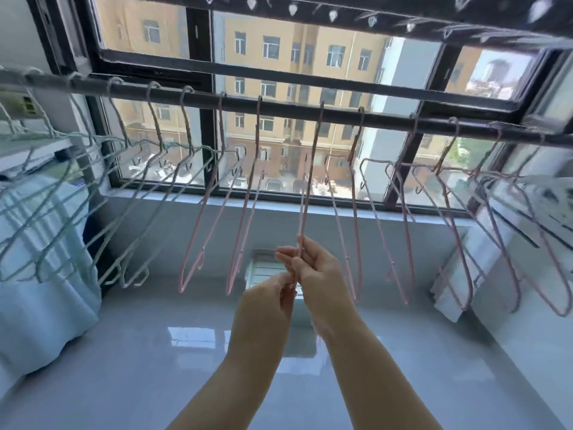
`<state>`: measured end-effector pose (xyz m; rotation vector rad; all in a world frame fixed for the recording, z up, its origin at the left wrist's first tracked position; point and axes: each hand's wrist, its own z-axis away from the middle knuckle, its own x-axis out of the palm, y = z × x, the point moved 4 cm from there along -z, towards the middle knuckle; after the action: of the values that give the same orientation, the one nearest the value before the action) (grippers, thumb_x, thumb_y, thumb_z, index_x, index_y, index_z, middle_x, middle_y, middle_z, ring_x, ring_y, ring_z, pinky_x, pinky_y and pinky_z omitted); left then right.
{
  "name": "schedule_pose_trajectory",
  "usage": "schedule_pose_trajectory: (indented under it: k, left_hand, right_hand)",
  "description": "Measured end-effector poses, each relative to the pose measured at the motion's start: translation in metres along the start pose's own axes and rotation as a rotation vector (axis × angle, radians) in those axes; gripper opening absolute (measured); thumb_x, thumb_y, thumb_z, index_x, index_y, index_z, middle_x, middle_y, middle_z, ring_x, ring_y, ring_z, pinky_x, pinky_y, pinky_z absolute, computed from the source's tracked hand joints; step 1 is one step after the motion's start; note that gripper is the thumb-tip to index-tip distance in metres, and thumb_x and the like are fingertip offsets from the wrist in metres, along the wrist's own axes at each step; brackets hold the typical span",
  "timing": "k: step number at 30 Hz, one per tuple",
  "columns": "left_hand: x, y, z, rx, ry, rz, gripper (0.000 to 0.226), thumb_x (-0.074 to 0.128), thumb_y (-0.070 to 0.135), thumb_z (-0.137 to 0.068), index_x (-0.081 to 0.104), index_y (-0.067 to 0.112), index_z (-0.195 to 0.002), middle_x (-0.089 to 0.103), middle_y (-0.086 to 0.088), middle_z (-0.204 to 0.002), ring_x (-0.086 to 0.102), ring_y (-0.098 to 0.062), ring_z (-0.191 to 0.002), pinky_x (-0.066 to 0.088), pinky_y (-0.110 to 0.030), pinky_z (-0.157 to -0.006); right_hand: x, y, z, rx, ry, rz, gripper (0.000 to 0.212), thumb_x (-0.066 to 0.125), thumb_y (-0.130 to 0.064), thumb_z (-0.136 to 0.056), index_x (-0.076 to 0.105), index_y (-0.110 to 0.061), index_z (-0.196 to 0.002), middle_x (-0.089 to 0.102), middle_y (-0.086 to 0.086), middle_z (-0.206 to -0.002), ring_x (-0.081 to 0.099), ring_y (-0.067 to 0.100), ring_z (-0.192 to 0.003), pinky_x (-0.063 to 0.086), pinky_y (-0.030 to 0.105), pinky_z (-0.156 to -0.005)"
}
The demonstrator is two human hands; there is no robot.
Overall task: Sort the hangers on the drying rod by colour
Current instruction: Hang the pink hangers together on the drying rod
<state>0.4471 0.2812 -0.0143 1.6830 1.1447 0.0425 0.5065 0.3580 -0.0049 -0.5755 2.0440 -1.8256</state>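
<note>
Hanger [304, 209], pink, pinched by left hand [269, 296], right hand [322, 274]

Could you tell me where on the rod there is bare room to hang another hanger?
The widest bare rod lies between the two pink hangers right of the held hanger; narrower gaps flank that one. The green hangers at left and the pink hangers at far right are crowded.
</note>
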Motion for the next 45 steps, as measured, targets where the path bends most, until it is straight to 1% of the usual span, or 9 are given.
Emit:
schedule_pose_trajectory:
  k: [6,10,14,20,23,26,30,36,45]
  left_hand:
    - [-0.005,-0.004,0.006,0.026,-0.062,0.029,0.024,0.06,0.011,-0.084,0.067,0.02,-0.105,0.072,0.007,-0.094,0.066,-0.004,-0.082,0.047,-0.009,-0.075]
    - [-0.044,-0.004,0.005,0.13,0.162,-0.024,0.052,0.071,-0.002,-0.071,0.056,0.01,-0.119,0.066,-0.006,-0.103,0.063,-0.016,-0.09,0.046,-0.016,-0.08]
    - [-0.07,-0.018,-0.001,0.057,0.211,-0.115,0.053,0.064,0.001,-0.079,0.045,0.005,-0.128,0.057,-0.015,-0.118,0.057,-0.033,-0.106,0.049,-0.045,-0.092]
    - [-0.071,-0.038,0.006,-0.078,0.075,-0.081,0.031,0.055,0.008,-0.086,0.057,0.011,-0.118,0.067,-0.004,-0.102,0.062,-0.014,-0.09,0.039,-0.008,-0.076]
    - [-0.072,-0.026,-0.004,0.004,0.01,-0.205,0.018,0.078,0.008,-0.065,0.068,0.004,-0.081,0.066,0.004,-0.066,0.053,0.006,-0.053,0.038,-0.007,-0.066]
    - [-0.065,-0.017,-0.011,0.099,-0.071,-0.502,0.039,0.089,0.014,-0.048,0.07,-0.001,-0.079,0.072,-0.004,-0.076,0.064,0.005,-0.07,0.037,-0.007,-0.078]
    - [-0.07,-0.021,0.003,0.011,-0.127,-0.28,0.024,0.086,0.003,-0.04,0.064,0.007,-0.049,0.052,0.006,-0.039,0.052,-0.008,-0.036,0.037,-0.005,-0.036]
    - [-0.071,-0.039,0.003,-0.036,0.101,-0.126,0.015,0.055,-0.009,-0.077,0.065,0.001,-0.071,0.049,0.007,-0.053,0.038,0.003,-0.044,0.039,0.0,-0.056]
    - [-0.063,-0.037,-0.005,0.044,0.033,-0.099,0.014,0.06,-0.01,-0.072,0.065,0.003,-0.07,0.067,-0.012,-0.062,0.052,-0.019,-0.051,0.039,-0.013,-0.047]
  right_hand:
    - [0.002,-0.001,0.01,0.037,0.106,-0.003,0.037,0.037,0.005,-0.093,0.047,-0.011,-0.125,0.066,-0.001,-0.094,0.067,0.003,-0.082,0.053,0.016,-0.074]
    - [0.013,-0.018,0.023,-0.153,0.253,0.398,0.051,0.05,-0.009,-0.09,0.034,-0.011,-0.138,0.048,0.004,-0.133,0.045,0.013,-0.123,0.035,0.029,-0.107]
    - [0.044,-0.035,0.033,-0.444,0.32,0.649,0.053,0.054,-0.008,-0.086,0.038,-0.013,-0.135,0.036,0.0,-0.139,0.024,0.003,-0.126,0.005,-0.003,-0.101]
    - [0.086,-0.031,0.02,-0.34,0.039,0.696,0.054,0.045,-0.011,-0.091,0.027,-0.012,-0.141,0.028,0.002,-0.149,0.02,0.014,-0.138,0.013,0.022,-0.113]
    - [0.098,-0.034,0.024,-0.431,0.044,0.785,0.059,0.043,-0.005,-0.09,0.02,-0.013,-0.144,0.023,0.001,-0.15,0.013,0.012,-0.137,0.0,0.008,-0.108]
    - [0.111,-0.035,0.028,-0.453,-0.026,0.747,0.063,0.04,-0.002,-0.09,0.014,-0.014,-0.146,0.015,-0.001,-0.154,0.007,0.008,-0.139,-0.011,-0.004,-0.096]
    - [0.112,-0.024,0.01,-0.179,-0.098,0.533,0.066,0.037,-0.006,-0.092,-0.001,-0.011,-0.146,0.002,0.002,-0.157,0.001,0.012,-0.143,-0.001,0.018,-0.111]
    - [0.106,-0.004,-0.007,-0.018,-0.056,0.208,0.046,0.028,0.001,-0.093,0.029,-0.015,-0.135,0.047,-0.007,-0.116,0.047,0.013,-0.114,0.042,0.012,-0.086]
    - [0.097,-0.004,-0.015,-0.083,0.04,0.104,0.039,0.026,0.004,-0.093,0.039,-0.011,-0.128,0.051,-0.007,-0.101,0.055,0.007,-0.097,0.045,0.008,-0.078]
